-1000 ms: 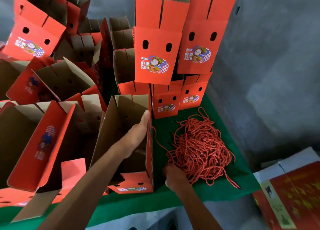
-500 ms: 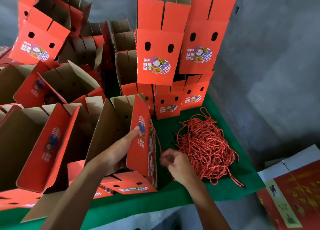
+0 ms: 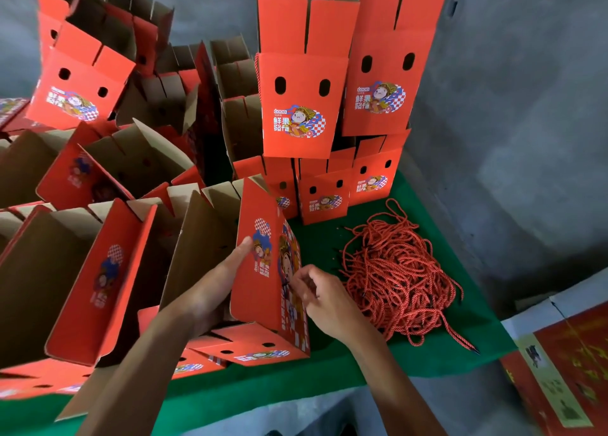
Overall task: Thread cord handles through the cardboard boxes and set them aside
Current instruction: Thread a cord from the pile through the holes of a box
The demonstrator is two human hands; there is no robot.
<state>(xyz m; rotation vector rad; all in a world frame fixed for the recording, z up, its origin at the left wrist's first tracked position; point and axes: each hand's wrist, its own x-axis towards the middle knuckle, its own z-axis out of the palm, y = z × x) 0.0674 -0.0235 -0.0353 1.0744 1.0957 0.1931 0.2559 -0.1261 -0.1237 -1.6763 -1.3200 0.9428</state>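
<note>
Hands: two, the left hand [image 3: 214,291] and the right hand [image 3: 324,299]
Cord piles: one cord pile [image 3: 399,276]
Boxes: too many, overlapping, to count

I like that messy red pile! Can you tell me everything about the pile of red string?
The pile of red string is a loose tangle of many twisted cords with dark tips, some poking out at its edges. It lies on the green table cover, right of the box being worked on and in front of the stacked boxes. One cord trails off towards the table's near right corner. The right hand is just left of the pile.
</note>
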